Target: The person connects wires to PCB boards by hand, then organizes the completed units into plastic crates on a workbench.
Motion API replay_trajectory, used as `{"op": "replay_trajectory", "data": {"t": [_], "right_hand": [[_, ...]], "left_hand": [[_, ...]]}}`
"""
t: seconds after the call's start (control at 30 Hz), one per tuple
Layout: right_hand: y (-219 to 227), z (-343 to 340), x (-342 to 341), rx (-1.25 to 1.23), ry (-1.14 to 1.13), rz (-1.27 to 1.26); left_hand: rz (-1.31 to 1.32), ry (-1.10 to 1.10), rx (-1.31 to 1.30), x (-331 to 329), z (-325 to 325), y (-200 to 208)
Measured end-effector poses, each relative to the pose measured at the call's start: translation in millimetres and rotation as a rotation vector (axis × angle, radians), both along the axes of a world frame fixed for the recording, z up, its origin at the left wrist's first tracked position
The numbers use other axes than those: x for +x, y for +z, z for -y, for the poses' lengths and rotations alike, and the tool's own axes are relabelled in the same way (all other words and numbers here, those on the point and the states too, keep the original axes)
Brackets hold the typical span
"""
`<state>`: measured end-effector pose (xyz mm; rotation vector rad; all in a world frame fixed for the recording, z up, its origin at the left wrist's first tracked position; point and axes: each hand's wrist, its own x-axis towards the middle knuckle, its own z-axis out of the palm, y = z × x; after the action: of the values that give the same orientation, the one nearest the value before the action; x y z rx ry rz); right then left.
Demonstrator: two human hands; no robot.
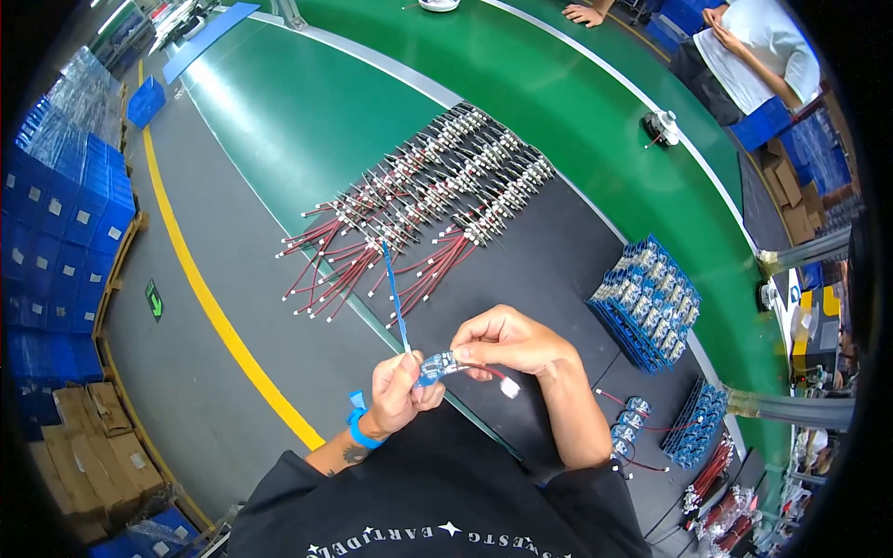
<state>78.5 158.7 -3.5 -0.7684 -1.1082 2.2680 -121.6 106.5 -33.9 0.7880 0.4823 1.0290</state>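
In front of my chest, my left hand (398, 391) is closed around one end of a small blue circuit board (433, 368). A long, thin blue strip (396, 298) stands up out of the same fist and points away from me. My right hand (507, 342) pinches the board's other end between thumb and fingers. From there a short dark red cable (486, 369) runs out under the fingers to a white plug (510, 388). What exactly the right fingertips press on is hidden.
Beyond my hands lie rows of assembled boards (437, 181) with red cables. At right are stacked blue board panels (646, 302), more panels (698, 423) and cable bundles (714, 470). Blue bins (65, 223) stand left. A person (753, 56) sits across the green conveyor belt (558, 112).
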Motion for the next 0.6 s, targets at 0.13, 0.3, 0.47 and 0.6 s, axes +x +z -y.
{"op": "replay_trajectory", "data": {"t": [0.13,0.3,0.47,0.6], "right_hand": [[-4,-1,-2,-0.078,0.035,-0.023],[-9,-1,-5,-0.143,0.023,-0.034],[-5,0,-4,-0.141,-0.013,-0.035],[16,-1,2,0.139,-0.06,0.292]], "left_hand": [[0.104,0.005,-0.062,1,5,3],[0.159,0.039,-0.144,2,9,0],[0.148,0.051,-0.203,-1,3,3],[-0.607,0.077,0.175,-12,-19,13]]}}
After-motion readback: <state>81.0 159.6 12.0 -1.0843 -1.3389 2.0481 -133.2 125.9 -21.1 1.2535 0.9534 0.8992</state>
